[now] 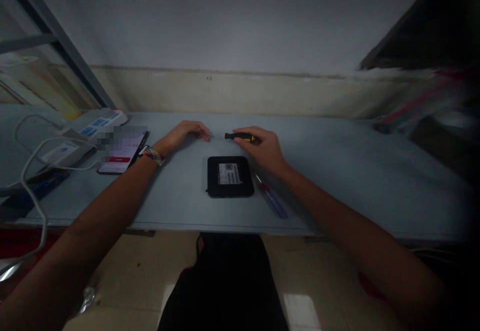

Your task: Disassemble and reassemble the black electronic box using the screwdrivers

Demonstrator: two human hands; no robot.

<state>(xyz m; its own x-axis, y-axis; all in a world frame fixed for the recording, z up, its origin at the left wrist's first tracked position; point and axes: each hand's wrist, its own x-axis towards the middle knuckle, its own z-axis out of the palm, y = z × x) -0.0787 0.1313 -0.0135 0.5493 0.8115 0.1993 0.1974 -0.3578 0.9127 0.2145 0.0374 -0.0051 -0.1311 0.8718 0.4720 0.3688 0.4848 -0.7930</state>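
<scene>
My right hand (264,146) grips a screwdriver (243,136) by its black and yellow handle, the thin shaft lying level and pointing left. At the shaft's far end, my left hand (193,130) has its fingers curled together around the tip; whether a small piece is also between them cannot be made out. Nearer to me, a flat black box (230,177) with rounded corners and a white printed label lies on the table. A second screwdriver (273,198), with a clear purplish handle and red collar, rests along the box's right side.
A phone (122,151) with its screen lit lies left on the grey-blue table (168,206). Beside it are a white power strip (99,126) and a looping white cable (28,181). The wall (240,91) bounds the back; blurred items (423,101) stand far right.
</scene>
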